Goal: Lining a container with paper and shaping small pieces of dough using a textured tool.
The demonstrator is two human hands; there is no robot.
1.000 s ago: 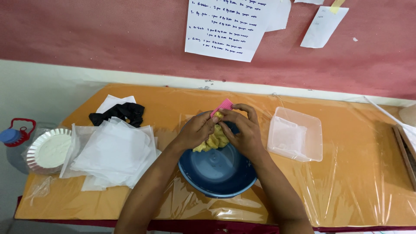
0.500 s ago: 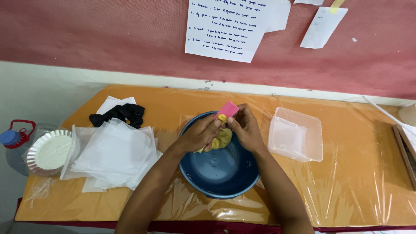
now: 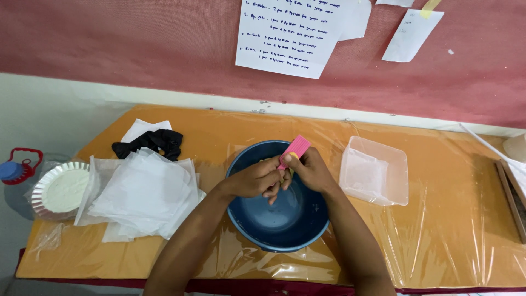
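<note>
An orange desk (image 3: 438, 230) under clear plastic stands against a red wall (image 3: 109, 38) hung with paper notes. Above the blue bowl (image 3: 257, 219) near its front edge, the right hand (image 3: 312, 171) is closed on a pink ribbed scraper (image 3: 293, 151), whose long axis tilts up toward the far right. The left hand (image 3: 256, 180), fingers curled, pinches yellowish dough just beside it.

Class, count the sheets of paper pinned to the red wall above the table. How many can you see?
3, maybe more. A large written sheet hangs above the blue bowl; another peeks from behind its right edge; a smaller one hangs further right. The frame's top edge may hide others.
</note>
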